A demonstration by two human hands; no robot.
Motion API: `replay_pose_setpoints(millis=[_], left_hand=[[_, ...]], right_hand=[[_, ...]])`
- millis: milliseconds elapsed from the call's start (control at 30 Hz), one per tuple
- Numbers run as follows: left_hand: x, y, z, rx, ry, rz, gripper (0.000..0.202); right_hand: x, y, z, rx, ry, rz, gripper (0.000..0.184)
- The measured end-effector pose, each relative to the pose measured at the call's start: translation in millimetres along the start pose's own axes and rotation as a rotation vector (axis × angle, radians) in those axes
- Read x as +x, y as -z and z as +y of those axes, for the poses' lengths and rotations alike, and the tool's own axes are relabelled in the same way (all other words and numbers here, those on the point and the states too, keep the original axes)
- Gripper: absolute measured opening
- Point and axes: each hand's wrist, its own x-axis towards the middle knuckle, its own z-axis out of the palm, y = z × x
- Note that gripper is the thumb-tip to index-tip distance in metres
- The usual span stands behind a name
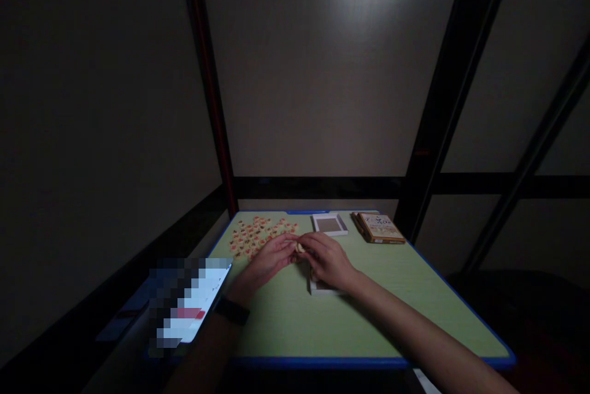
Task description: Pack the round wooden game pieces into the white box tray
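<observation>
Both hands meet over the middle of the green table. My left hand, with a dark band at its wrist, has its fingers closed around a small pale piece. The fingers of my right hand are closed on the same spot from the other side, partly hiding it. Beyond my left hand lie several loose pale pieces with red and dark markings, spread on the tabletop. Under my right hand is a shallow white-rimmed tray, mostly covered by the hand and forearm.
Another white-rimmed tray with a brown bottom lies toward the far edge. To its right rests a printed box. A lit screen, partly pixelated, is at the left edge of the blue-edged table. Dim panels stand behind.
</observation>
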Motion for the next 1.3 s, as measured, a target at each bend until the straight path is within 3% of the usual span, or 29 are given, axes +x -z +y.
replay_pose_setpoints(millis=[267, 433, 633, 833, 1067, 1300], left_hand=[[1.2, 0.5, -4.2, -0.017, -0.007, 0.016, 0.043], [-0.4, -6.3, 0.2, 0.067, -0.007, -0.01, 0.049], [8.1, -4.7, -12.5, 0.559, -0.041, 0.078, 0.043], [11.0, -5.6, -27.1, 0.867, -0.056, 0.04, 0.039], [8.3, -7.0, -23.4, 0.902, -0.077, 0.03, 0.041], [8.0, -7.2, -23.6, 0.917, -0.089, 0.023, 0.043]], right_hand=[[0.5, 2.5, -2.9, -0.034, 0.031, -0.002, 0.028], [5.5, 20.7, -8.0, -0.017, -0.058, -0.111, 0.023], [-7.7, 55.3, -17.6, 0.042, -0.257, -0.441, 0.02], [-18.6, 50.2, -23.6, 0.0, -0.206, -0.567, 0.019], [-19.9, 37.2, -23.8, -0.024, -0.196, -0.549, 0.018], [-19.9, 41.4, -13.8, 0.165, -0.257, -0.459, 0.016]])
